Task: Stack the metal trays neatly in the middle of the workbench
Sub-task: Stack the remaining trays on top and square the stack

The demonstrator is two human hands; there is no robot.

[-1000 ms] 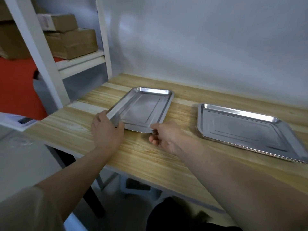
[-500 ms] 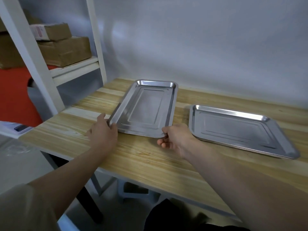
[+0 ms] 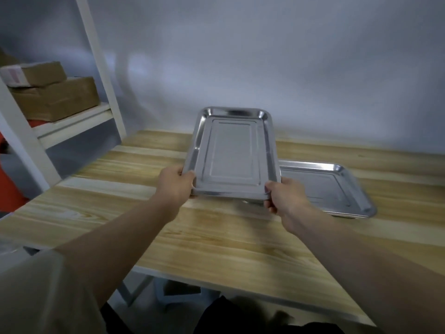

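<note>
Since half a second back: rectangular shiny steel tray lifted clear of the pale wooden tabletop, tipped up so its inside faces the camera, and carried rightward. Near short edge gripped at both corners. Left hand closed on the near-left corner, thumb over the rim. Right hand closed on the near-right corner, thumb on the rim, fingers curled beneath. Far short edge raised high against the grey wall.

Second steel tray flat on the tabletop, just right of the held one, its left end hidden behind the lifted tray's right side. Long axis of the held tray running away from the body; long axis of the resting tray running left to right. Right hand nearer the resting tray.

Likely needed: a quarter turn and a short shift right before lowering, so the rims nest.

White shelf frame with brown cardboard boxes at left, well apart.
</note>
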